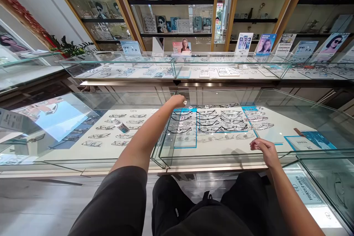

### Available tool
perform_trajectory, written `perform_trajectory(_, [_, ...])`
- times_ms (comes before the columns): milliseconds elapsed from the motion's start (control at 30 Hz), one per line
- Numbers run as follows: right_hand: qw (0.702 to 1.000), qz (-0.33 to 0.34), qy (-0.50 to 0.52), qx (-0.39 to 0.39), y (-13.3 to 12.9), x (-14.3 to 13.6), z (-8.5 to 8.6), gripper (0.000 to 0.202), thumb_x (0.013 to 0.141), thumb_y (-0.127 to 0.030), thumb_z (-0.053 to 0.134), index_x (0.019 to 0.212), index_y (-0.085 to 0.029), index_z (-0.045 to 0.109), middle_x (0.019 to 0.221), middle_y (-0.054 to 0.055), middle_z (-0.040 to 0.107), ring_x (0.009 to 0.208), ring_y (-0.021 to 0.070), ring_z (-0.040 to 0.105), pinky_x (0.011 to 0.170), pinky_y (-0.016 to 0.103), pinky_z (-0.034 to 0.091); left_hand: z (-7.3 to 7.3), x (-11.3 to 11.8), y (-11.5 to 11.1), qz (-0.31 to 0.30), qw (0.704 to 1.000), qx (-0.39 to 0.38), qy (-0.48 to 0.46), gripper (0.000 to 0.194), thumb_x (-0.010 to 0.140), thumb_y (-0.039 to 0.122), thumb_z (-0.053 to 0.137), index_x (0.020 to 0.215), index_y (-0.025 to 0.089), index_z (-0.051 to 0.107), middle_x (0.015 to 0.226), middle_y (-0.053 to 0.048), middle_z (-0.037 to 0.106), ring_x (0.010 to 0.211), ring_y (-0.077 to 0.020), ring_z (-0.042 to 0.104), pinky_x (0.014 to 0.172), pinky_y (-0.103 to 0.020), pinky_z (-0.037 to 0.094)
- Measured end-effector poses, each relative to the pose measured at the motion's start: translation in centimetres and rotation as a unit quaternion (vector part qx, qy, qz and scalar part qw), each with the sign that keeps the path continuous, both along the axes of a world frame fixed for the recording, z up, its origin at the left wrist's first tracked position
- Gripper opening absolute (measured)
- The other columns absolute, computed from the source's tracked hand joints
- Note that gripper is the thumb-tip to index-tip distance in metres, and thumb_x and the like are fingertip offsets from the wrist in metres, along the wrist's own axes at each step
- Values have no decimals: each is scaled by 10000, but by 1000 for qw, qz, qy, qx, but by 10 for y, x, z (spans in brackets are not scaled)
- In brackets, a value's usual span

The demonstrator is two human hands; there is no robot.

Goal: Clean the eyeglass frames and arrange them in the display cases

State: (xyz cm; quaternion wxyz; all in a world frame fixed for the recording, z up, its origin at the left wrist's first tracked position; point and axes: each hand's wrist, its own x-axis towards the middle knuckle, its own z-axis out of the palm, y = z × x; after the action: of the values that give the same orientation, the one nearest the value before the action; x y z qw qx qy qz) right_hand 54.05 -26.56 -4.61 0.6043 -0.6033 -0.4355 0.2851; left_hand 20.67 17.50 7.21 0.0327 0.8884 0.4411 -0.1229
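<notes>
My left hand (177, 101) reaches out over the far edge of the glass display case (221, 156), its fingers closed round a small white thing (185, 102), perhaps a cloth or tissue. Over the right part of the case is my right hand (262, 148), its fingers curled together; whether anything is in them is too small to tell. Rows of eyeglasses (208, 121) lie under the glass between my hands. To the left of my left forearm, a white spray bottle (121, 126) lies tilted on the glass, above more eyeglasses (95, 135).
Beyond this case runs a second glass counter (193, 60) with eyewear inside and upright cards (243, 44) on top. Shelves (171, 3) with frames and trophies stand behind it. Another glass case (329, 180) is at the lower right, and a stand (16, 121) at the left.
</notes>
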Motion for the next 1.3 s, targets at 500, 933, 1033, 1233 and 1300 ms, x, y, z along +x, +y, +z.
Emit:
perform_trajectory(500, [1000, 10, 19, -11, 1, 0, 3, 479, 895, -632, 774, 712, -192, 821, 743, 93, 751, 676, 223, 690, 661, 342, 601, 33, -82, -11, 240, 970, 1, -28, 412, 973, 402, 768, 1253, 107, 703, 1254, -202, 772, 1107, -299, 762, 959, -439, 604])
perform_trajectory(933, [999, -11, 42, 3, 2, -1, 5, 438, 874, -598, 770, 728, -188, 823, 754, 98, 770, 676, 222, 696, 660, 353, 603, 28, -104, -276, -6, 923, -154, -354, 333, 974, 544, 664, 1224, 341, 748, 1328, -69, 767, 1239, -333, 696, 1084, -416, 525])
perform_trajectory(1033, [999, -17, 45, 3, 1, -1, 5, 397, 869, -555, 762, 731, -188, 825, 758, 100, 772, 679, 219, 690, 659, 351, 591, -23, -103, -334, -74, 850, -417, -313, 272, 940, 542, 753, 1116, 345, 817, 1193, -66, 809, 1148, -313, 724, 1013, -392, 538])
perform_trajectory(1233, [998, -28, 50, 16, -1, 1, 9, 348, 852, -512, 744, 715, -200, 815, 753, 99, 773, 692, 224, 690, 670, 359, 587, -197, -70, -360, 307, 602, -614, -408, 545, 621, 574, 1015, 926, 206, 752, 1134, -125, 807, 1048, -302, 776, 959, -392, 583])
perform_trajectory(1300, [998, -31, 51, 23, -6, -3, 11, 349, 855, -512, 732, 717, -201, 814, 752, 99, 771, 695, 224, 688, 671, 358, 586, -241, -58, -363, 396, 575, -567, -437, 628, 641, 648, 983, 997, 222, 689, 1243, -143, 766, 1138, -296, 763, 951, -384, 599])
